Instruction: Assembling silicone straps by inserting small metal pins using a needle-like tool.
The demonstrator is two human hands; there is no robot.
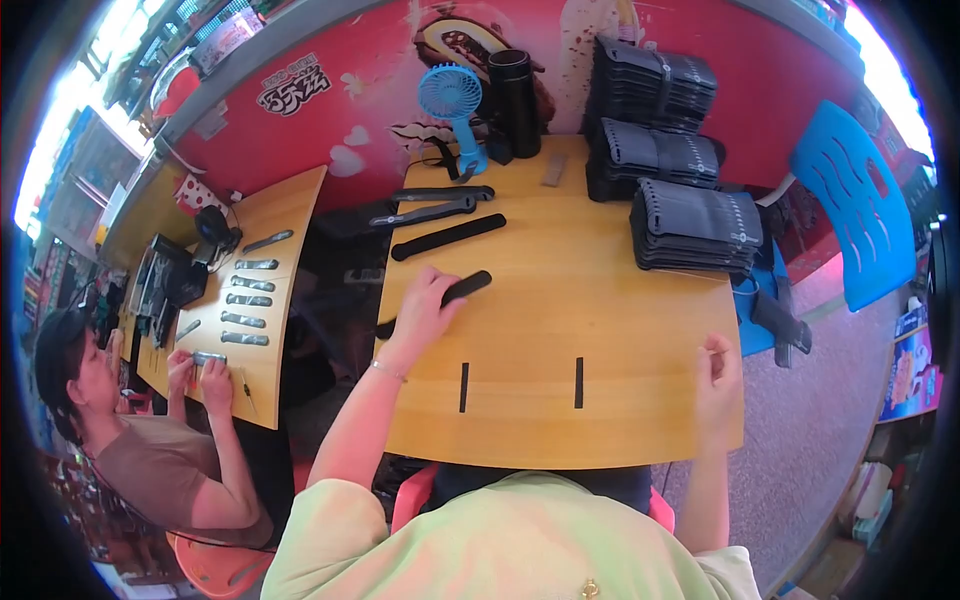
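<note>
while pinched by the left hand [430,305] before the fan [451,93], the strap [470,287] is best kept flat; right hand [716,375] curled, contents unclear.

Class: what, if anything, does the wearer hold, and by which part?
The left hand appears to hold a black strip near its middle; the right hand shows nothing held.

Worktables [535,325] and stacked dark packages [690,222] suggest a workshop.
</note>
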